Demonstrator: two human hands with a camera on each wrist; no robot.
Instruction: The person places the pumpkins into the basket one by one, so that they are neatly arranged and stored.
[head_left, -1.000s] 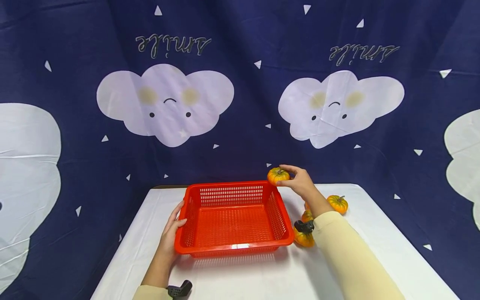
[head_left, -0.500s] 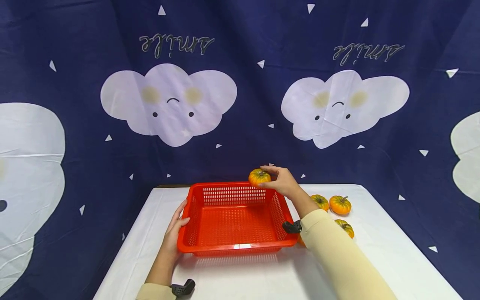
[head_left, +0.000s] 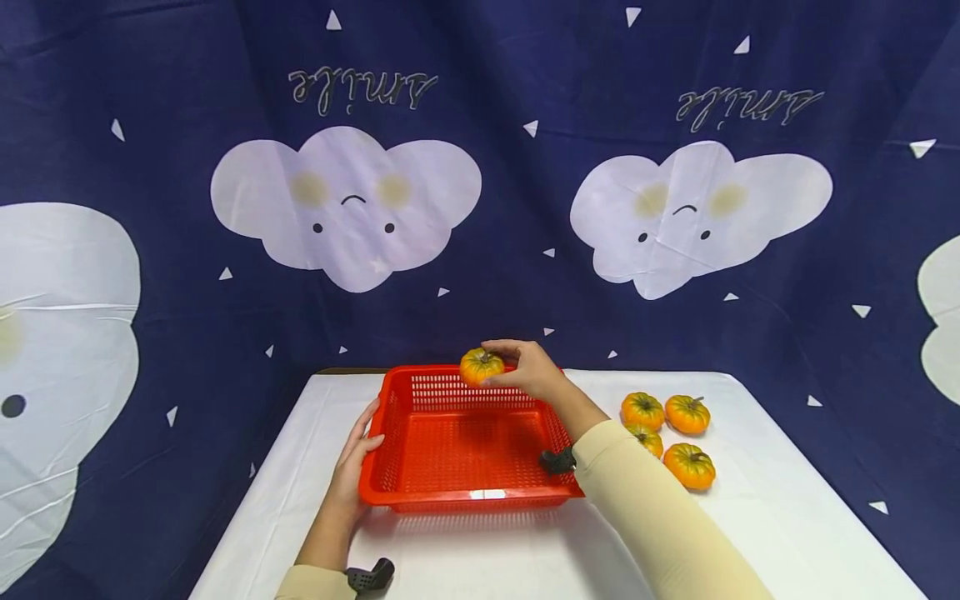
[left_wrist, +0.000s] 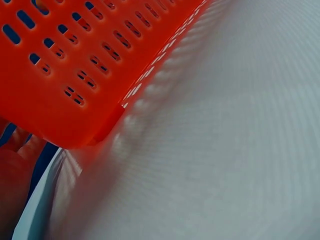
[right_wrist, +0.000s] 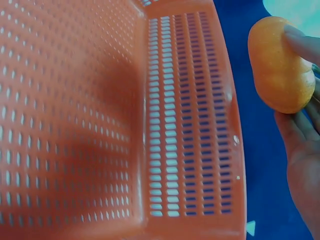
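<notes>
A small orange pumpkin (head_left: 482, 367) is pinched between the thumb and fingers of my right hand (head_left: 531, 369). Hand and pumpkin are above the far side of a red plastic basket (head_left: 487, 497). In the right wrist view the pumpkin (right_wrist: 282, 65) appears beyond the basket's slotted wall (right_wrist: 190, 115), with the thumb on one side and fingers on the other. My left hand (head_left: 352, 467) holds the basket's left side, its thumb at the rim and the other fingers along the outside. The left wrist view shows only part of that hand (left_wrist: 15, 175), beside the basket's corner.
Several more pumpkins (head_left: 688, 467) lie grouped on the white-covered table (head_left: 757, 517), right of the basket. Behind the table hangs a dark blue cloth (head_left: 517, 308) printed with clouds and triangles. Bare basket floor (head_left: 465, 454) shows below the raised right hand.
My right hand has carried the pumpkin leftward from the basket's far right corner to over its far side. More of the pumpkins on the table have come into sight. My left hand stays at the basket.
</notes>
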